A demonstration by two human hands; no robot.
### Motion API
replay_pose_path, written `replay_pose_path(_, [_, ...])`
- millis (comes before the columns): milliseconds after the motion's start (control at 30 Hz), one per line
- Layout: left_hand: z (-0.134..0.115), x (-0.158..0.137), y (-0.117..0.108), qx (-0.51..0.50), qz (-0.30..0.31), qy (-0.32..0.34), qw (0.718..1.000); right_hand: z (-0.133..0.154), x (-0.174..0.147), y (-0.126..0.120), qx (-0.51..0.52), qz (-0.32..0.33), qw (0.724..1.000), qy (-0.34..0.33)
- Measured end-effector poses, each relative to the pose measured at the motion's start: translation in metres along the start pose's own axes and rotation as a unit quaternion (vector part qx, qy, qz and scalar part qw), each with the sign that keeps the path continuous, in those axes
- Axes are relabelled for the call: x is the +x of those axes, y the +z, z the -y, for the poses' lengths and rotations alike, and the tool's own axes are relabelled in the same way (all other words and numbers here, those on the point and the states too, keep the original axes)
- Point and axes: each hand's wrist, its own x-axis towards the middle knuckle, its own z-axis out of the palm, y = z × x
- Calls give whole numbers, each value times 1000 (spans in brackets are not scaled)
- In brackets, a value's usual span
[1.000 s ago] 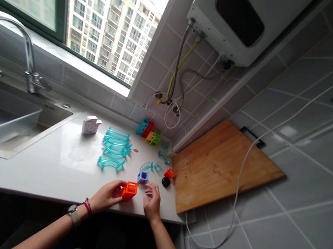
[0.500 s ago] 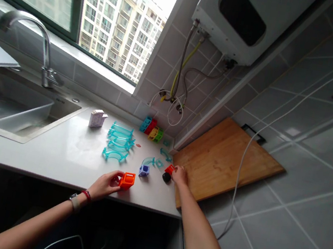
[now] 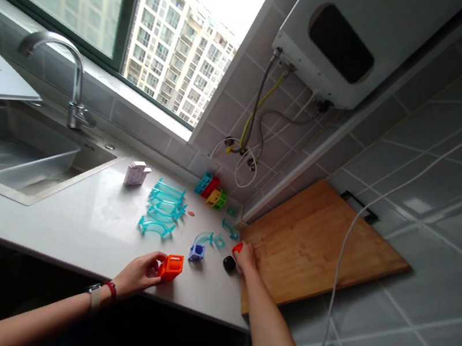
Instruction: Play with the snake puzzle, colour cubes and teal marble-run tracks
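Observation:
My left hand (image 3: 141, 273) is closed on an orange hollow toy block (image 3: 172, 267) near the counter's front edge. Over by the cutting board, my right hand (image 3: 245, 255) is closed on a small red-orange toy piece (image 3: 237, 248), mostly covered by the fingers. A round black object (image 3: 229, 264) sits just in front of that hand. Between the hands stands a purple hollow block (image 3: 196, 252). Behind it lie a clear teal curved piece (image 3: 203, 238) and a small teal ring-like piece (image 3: 219, 242).
Several teal curved track pieces (image 3: 157, 226) lie mid-counter, with a small box (image 3: 136, 174) behind. Colored blocks (image 3: 211, 191) stand by the wall. A wooden cutting board (image 3: 317, 239) leans at the right. The sink (image 3: 29, 196) and faucet (image 3: 79, 84) are at left.
The camera view has shifted, so the scene sits lower. My right hand has moved the red-orange piece away from the black object, toward the back. My left hand keeps hold of the orange block.

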Motion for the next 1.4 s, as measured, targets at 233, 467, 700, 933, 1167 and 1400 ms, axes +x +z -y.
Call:
replay_pose_path(233, [-4,1,0,18,4,-4,1000,43,-12,-12,211,-56,976,-4])
replay_pose_path(467, [1,3,7,65,-6,-24,998,115,-115,19,402,25,914,-44])
replay_pose_path(700, [2,0,7,59,-7,-10,998,153,-157,68,455,10,890,1])
replay_pose_path(933, [-1,-1,4,21,-20,8,1000,147,-162,74,545,29,837,32])
replay_pose_path(1167, [-2,-1,-1,-30,19,11,999,133,-179,84,651,23,744,148])
replay_pose_path(1400, [-4,5,-6,-104,76,8,992,121,-193,94,711,-24,671,211])
